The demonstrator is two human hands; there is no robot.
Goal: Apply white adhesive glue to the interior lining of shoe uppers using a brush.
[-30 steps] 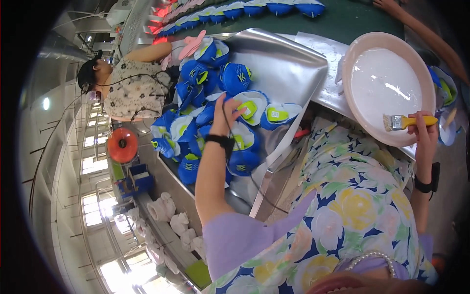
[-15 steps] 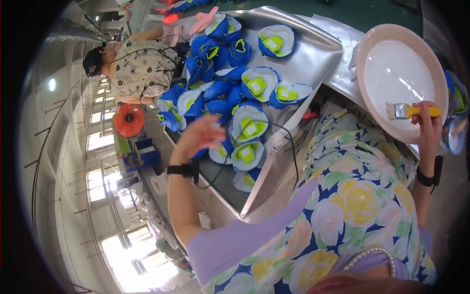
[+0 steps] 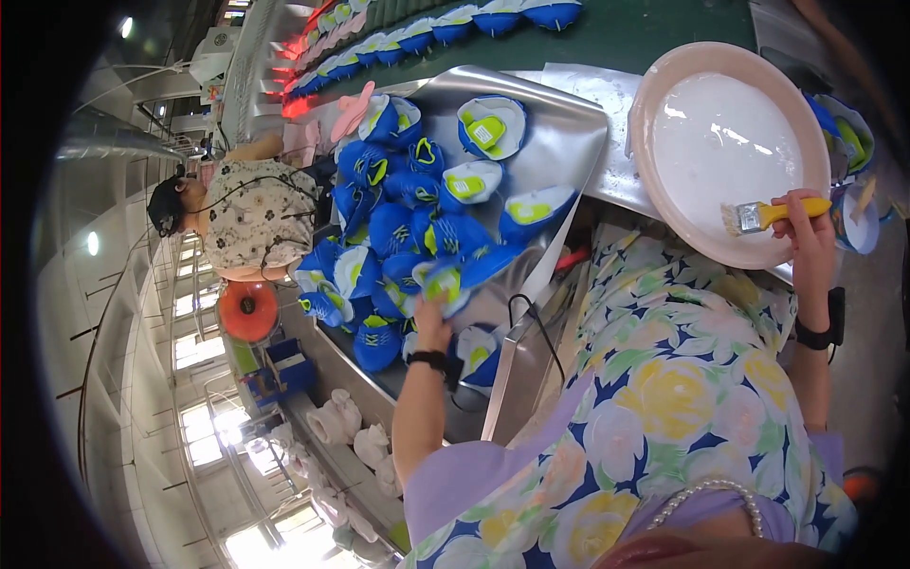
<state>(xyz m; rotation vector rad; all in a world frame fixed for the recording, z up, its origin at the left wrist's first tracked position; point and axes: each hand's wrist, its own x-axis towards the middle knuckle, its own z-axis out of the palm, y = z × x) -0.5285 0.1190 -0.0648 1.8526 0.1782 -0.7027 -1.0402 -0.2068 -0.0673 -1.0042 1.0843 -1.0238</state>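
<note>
My right hand (image 3: 804, 235) grips a flat brush (image 3: 756, 217) by its yellow handle, with the pale bristles over the near edge of a pink basin (image 3: 646, 180). White liquid (image 3: 725, 142) covers the basin's bottom. Down in a heap of blue shoe uppers (image 3: 393, 228), my left hand (image 3: 433, 322) is closed on the edge of one shoe upper (image 3: 444, 283) with a white and lime-yellow inside. That upper is smeared by motion, and my fingertips are partly hidden. Several other uppers lie around it, some showing white linings and lime tongues.
The heap rests on a metal tray table (image 3: 559, 119) with a bent-up edge. Beyond it, a green conveyor (image 3: 645, 33) carries a row of blue uppers (image 3: 417, 36). A co-worker (image 3: 261, 209) is at the left. A dark cable (image 3: 540, 318) loops by the tray's near edge.
My left hand has come down from above the heap onto a shoe upper. The view has shifted, bringing the conveyor's row of uppers into sight. The brush stays in my right hand.
</note>
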